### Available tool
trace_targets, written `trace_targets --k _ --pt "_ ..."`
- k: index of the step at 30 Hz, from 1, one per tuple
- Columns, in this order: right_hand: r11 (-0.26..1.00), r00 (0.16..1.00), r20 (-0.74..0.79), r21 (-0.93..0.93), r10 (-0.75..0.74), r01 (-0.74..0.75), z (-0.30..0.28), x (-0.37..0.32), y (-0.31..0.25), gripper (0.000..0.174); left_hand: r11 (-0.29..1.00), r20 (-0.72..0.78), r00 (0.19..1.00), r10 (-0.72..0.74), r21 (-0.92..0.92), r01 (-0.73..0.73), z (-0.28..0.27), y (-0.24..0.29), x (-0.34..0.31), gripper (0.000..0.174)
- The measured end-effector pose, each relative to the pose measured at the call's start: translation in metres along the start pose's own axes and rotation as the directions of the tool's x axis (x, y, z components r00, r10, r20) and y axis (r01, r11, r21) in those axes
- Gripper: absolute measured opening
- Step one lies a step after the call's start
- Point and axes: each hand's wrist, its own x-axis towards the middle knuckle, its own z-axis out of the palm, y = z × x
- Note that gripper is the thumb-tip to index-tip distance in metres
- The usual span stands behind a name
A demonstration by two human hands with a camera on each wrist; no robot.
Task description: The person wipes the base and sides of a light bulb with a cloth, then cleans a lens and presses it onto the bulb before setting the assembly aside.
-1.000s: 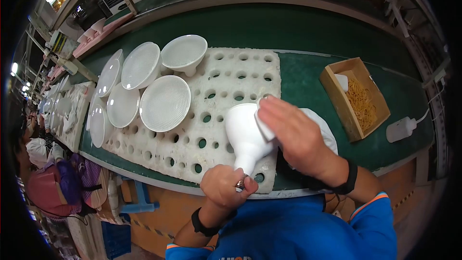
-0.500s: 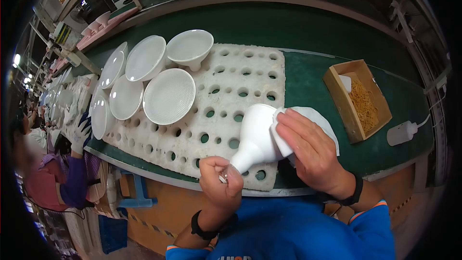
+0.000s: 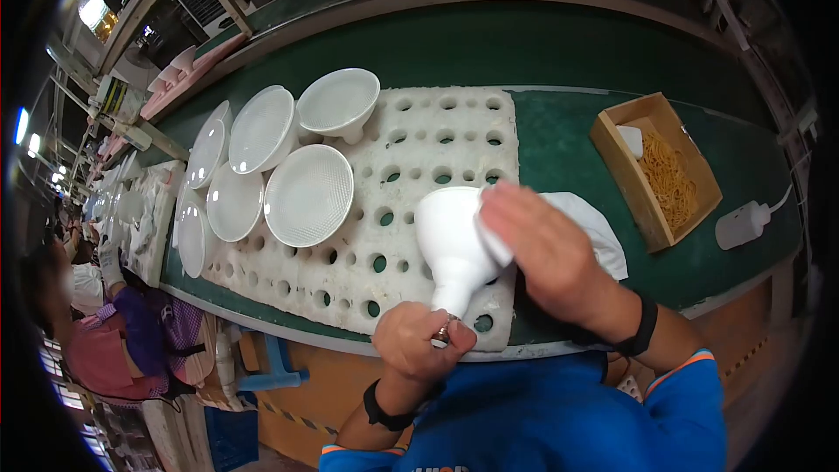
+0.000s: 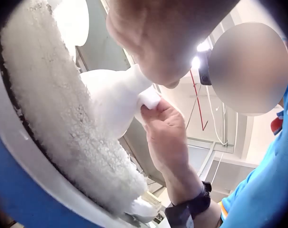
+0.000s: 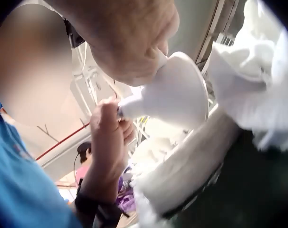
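A white cone-shaped lamp [image 3: 456, 240] is held tilted over the near right part of the perforated foam board [image 3: 411, 135]. My left hand [image 3: 415, 341] grips its narrow metal end, fingers curled round it. A white cloth lies under my right hand [image 3: 551, 253], which presses it with fairly straight fingers against the lamp's side near the wide rim. In the left wrist view the cloth [image 4: 148, 98] shows between the thumb and the lamp [image 4: 111, 97]. The right wrist view shows the left hand [image 5: 108, 130] round the base of the lamp [image 5: 175, 92].
Several white lamps [image 3: 309, 195] stand face up on the board's left part. To the right are a wooden box [image 3: 655, 170] of tan rubber bands, a white bottle [image 3: 743, 225] and a white cloth [image 3: 587, 232]. Another person [image 3: 105, 341] is at the far left.
The lamp has tilted back more upright after leaning to the right. My right hand has moved up along its side with the cloth, and my left hand has kept its grip.
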Motion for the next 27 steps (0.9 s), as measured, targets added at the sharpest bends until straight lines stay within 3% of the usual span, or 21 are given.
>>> trace_targets --k 2,5,8,9,12,15,18,20,21,25,27 --pt "0.997 0.997 0.003 -0.007 0.08 -0.08 -0.005 0.005 0.003 0.037 1.0 -0.006 1.0 0.021 0.002 -0.021 0.001 0.001 -0.001 0.019" --pt "0.992 0.996 0.079 0.122 -0.034 0.024 -0.002 -0.009 -0.038 0.032 0.998 0.066 0.996 0.057 -0.025 -0.056 -0.004 -0.001 -0.003 0.018" --pt "0.986 0.987 0.132 0.153 -0.088 0.067 -0.003 -0.001 -0.032 0.031 0.999 0.127 0.992 0.024 -0.034 -0.02 -0.006 0.001 0.0 0.018" --pt "0.996 0.992 0.103 0.066 -0.074 0.067 -0.005 0.009 -0.028 0.03 0.999 0.141 0.99 0.007 -0.034 -0.002 -0.008 0.002 0.001 0.017" --pt "0.99 0.989 0.037 -0.025 0.143 -0.142 -0.006 0.016 0.002 0.033 0.997 0.085 0.996 0.003 -0.081 0.003 -0.004 0.002 0.0 0.018" --pt "0.997 0.997 0.0 -0.042 0.072 -0.072 -0.009 0.002 -0.01 0.037 0.925 0.049 0.956 -0.288 -0.246 0.291 -0.003 0.004 -0.015 0.022" --pt "0.995 0.996 0.014 -0.047 0.093 -0.092 -0.016 -0.007 -0.013 0.039 0.663 0.045 0.736 -0.675 -0.401 0.632 -0.004 0.017 -0.006 0.025" --pt "0.993 0.994 0.032 -0.068 0.102 -0.099 -0.018 -0.011 -0.015 0.037 0.901 -0.005 0.921 -0.39 -0.208 0.38 -0.008 0.013 -0.005 0.025" --pt "0.991 0.994 0.038 -0.08 0.107 -0.104 -0.019 -0.012 -0.016 0.036 0.97 -0.003 0.975 -0.223 -0.105 0.221 -0.01 0.011 -0.004 0.026" --pt "0.996 0.992 0.11 0.076 -0.06 0.052 -0.006 -0.026 -0.058 0.03 0.999 0.025 0.998 -0.052 0.003 0.052 -0.011 0.009 -0.002 0.023" --pt "0.996 0.991 0.121 0.075 -0.048 0.04 -0.007 -0.02 -0.045 0.031 1.0 0.015 1.0 -0.013 0.001 0.013 -0.011 0.008 -0.002 0.022"
